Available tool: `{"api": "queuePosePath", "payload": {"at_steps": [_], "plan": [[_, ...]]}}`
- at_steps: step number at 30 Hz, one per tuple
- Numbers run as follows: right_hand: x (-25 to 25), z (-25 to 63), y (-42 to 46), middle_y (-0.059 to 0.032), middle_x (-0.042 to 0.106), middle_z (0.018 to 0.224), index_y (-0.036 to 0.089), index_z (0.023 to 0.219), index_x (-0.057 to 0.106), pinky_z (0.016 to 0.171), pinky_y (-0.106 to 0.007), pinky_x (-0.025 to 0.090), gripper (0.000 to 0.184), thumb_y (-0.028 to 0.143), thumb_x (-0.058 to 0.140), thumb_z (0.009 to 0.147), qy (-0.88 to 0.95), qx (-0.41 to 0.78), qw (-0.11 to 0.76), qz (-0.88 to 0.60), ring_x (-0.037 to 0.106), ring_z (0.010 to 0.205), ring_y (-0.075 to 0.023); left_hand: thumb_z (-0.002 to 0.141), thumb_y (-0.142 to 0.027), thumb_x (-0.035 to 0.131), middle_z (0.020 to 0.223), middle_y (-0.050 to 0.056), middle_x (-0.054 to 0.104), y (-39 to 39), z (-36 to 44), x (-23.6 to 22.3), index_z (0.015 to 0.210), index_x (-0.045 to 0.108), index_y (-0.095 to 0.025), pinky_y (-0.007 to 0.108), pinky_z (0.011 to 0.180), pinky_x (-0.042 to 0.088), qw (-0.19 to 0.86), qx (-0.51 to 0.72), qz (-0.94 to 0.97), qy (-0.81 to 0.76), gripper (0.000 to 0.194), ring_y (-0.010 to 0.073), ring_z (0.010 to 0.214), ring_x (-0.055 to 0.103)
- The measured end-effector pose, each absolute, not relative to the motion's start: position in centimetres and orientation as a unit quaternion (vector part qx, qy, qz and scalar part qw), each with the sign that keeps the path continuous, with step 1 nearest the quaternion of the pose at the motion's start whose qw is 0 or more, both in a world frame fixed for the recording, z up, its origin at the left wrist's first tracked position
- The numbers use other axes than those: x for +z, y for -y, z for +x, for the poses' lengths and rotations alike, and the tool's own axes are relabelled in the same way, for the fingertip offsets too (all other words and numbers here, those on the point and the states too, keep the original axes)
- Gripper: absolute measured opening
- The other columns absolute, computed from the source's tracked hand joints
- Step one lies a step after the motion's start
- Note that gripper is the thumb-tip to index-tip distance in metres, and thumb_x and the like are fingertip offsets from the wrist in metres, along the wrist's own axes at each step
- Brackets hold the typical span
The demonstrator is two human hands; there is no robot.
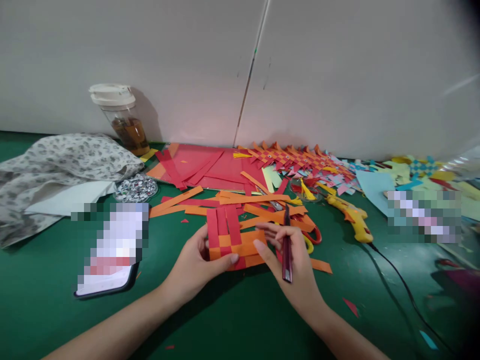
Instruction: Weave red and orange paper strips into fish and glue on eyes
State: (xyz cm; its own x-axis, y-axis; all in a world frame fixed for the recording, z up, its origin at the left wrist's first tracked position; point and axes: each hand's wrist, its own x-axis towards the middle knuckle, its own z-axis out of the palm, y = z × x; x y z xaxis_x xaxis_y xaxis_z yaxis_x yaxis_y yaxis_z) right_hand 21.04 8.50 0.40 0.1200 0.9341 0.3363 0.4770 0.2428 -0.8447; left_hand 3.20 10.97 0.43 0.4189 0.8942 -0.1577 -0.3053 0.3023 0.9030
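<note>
Red and orange paper strips interlaced in a checker pattern form a woven paper piece (225,242), held up just above the table. My left hand (200,262) grips its left side, thumb in front and fingers behind. At its right end, my right hand (294,267) has its thumb against an orange paper strip (249,243). A slim dark-red tool (287,250), perhaps a craft knife, is tucked between the fingers of that same hand. Behind both hands lie loose orange strips (255,198) and scissors with red handles (314,234), partly covered by paper.
A phone (112,250) and a cloth (75,160) are at left, near a lidded cup (129,127) and a dish of googly eyes (135,188). Finished woven pieces (288,159) lie at the back. On the right is a yellow glue gun (352,220) with its cord.
</note>
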Motion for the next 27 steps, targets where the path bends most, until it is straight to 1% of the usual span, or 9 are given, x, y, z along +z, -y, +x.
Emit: {"api": "queuePosePath", "payload": {"at_steps": [1, 3, 6, 9, 13, 16, 19, 25, 27], "plan": [[0.49, 21.13, -8.51, -0.0036, 0.056, 0.091, 0.024, 0.081, 0.035, 0.070, -0.032, 0.048, 0.026, 0.028, 0.061, 0.077, 0.620, 0.246, 0.468, -0.579, 0.058, 0.081, -0.0165, 0.069, -0.015, 0.070, 0.108, 0.009, 0.066, -10.93, 3.22, 0.46, 0.110, 0.050, -0.016, 0.034, 0.083, 0.051, 0.725, 0.409, 0.428, -0.353, 0.046, 0.0211, 0.095, 0.063], [0.60, 21.18, -8.38, 0.0014, 0.051, 0.076, 0.023, 0.077, 0.035, 0.059, -0.027, 0.045, 0.027, 0.030, 0.061, 0.077, 0.628, 0.240, 0.437, -0.598, 0.052, 0.064, -0.0122, 0.067, -0.017, 0.072, 0.107, 0.007, 0.066, -10.85, 3.23, 0.42, 0.108, 0.052, -0.017, 0.033, 0.082, 0.052, 0.710, 0.409, 0.438, -0.370, 0.045, 0.0210, 0.094, 0.064], [0.64, 20.94, -8.07, 0.0038, 0.046, 0.069, 0.023, 0.074, 0.035, 0.052, -0.024, 0.042, 0.028, 0.028, 0.062, 0.075, 0.641, 0.201, 0.438, -0.598, 0.047, 0.056, -0.0102, 0.066, -0.021, 0.073, 0.105, 0.006, 0.067, -10.79, 3.22, 0.26, 0.105, 0.055, -0.018, 0.032, 0.082, 0.051, 0.683, 0.412, 0.450, -0.401, 0.044, 0.0207, 0.094, 0.063], [0.59, 20.61, -8.00, 0.0033, 0.049, 0.069, 0.023, 0.073, 0.035, 0.054, -0.024, 0.044, 0.027, 0.025, 0.063, 0.075, 0.645, 0.159, 0.468, -0.583, 0.052, 0.059, -0.0111, 0.067, -0.023, 0.071, 0.101, 0.005, 0.068, -10.75, 3.20, 0.16, 0.101, 0.058, -0.018, 0.032, 0.080, 0.052, 0.679, 0.404, 0.456, -0.409, 0.037, 0.0204, 0.092, 0.064], [0.45, 20.48, -8.16, 0.0012, 0.056, 0.074, 0.023, 0.073, 0.037, 0.062, -0.027, 0.049, 0.027, 0.022, 0.064, 0.073, 0.645, 0.118, 0.498, -0.568, 0.060, 0.069, -0.0144, 0.068, -0.025, 0.071, 0.099, 0.005, 0.070, -10.63, 3.20, 0.22, 0.095, 0.061, -0.016, 0.032, 0.078, 0.052, 0.682, 0.377, 0.473, -0.412, 0.031, 0.0209, 0.089, 0.065], [0.36, 20.55, -8.20, 0.0009, 0.057, 0.074, 0.023, 0.072, 0.038, 0.067, -0.030, 0.050, 0.027, 0.018, 0.065, 0.072, 0.654, 0.091, 0.511, -0.550, 0.062, 0.076, -0.0160, 0.068, -0.029, 0.070, 0.093, 0.005, 0.071, -10.52, 3.22, 0.19, 0.089, 0.064, -0.016, 0.030, 0.072, 0.053, 0.661, 0.359, 0.495, -0.435, 0.025, 0.0208, 0.082, 0.066], [0.36, 20.58, -8.16, 0.0011, 0.060, 0.075, 0.023, 0.072, 0.038, 0.072, -0.032, 0.050, 0.029, 0.013, 0.064, 0.071, 0.671, 0.078, 0.526, -0.516, 0.063, 0.078, -0.0161, 0.069, -0.031, 0.069, 0.088, 0.005, 0.072, -10.51, 3.22, -0.05, 0.086, 0.065, -0.016, 0.029, 0.069, 0.053, 0.639, 0.355, 0.514, -0.450, 0.023, 0.0205, 0.078, 0.066], [0.06, 20.44, -7.74, 0.0003, 0.068, 0.080, 0.024, 0.074, 0.037, 0.082, -0.043, 0.047, 0.034, 0.006, 0.065, 0.068, 0.724, 0.081, 0.512, -0.455, 0.064, 0.082, -0.0189, 0.070, -0.032, 0.067, 0.091, 0.006, 0.071, -10.69, 3.08, -0.33, 0.087, 0.065, -0.015, 0.032, 0.070, 0.053, 0.629, 0.367, 0.521, -0.446, 0.024, 0.0223, 0.081, 0.066], [-0.16, 20.42, -7.53, -0.0002, 0.068, 0.082, 0.025, 0.075, 0.037, 0.082, -0.044, 0.046, 0.033, 0.006, 0.064, 0.069, 0.735, 0.080, 0.504, -0.447, 0.064, 0.083, -0.0193, 0.070, -0.032, 0.067, 0.091, 0.007, 0.071, -10.71, 3.04, -0.26, 0.086, 0.066, -0.015, 0.033, 0.069, 0.053, 0.627, 0.368, 0.522, -0.446, 0.023, 0.0229, 0.081, 0.066]]}}
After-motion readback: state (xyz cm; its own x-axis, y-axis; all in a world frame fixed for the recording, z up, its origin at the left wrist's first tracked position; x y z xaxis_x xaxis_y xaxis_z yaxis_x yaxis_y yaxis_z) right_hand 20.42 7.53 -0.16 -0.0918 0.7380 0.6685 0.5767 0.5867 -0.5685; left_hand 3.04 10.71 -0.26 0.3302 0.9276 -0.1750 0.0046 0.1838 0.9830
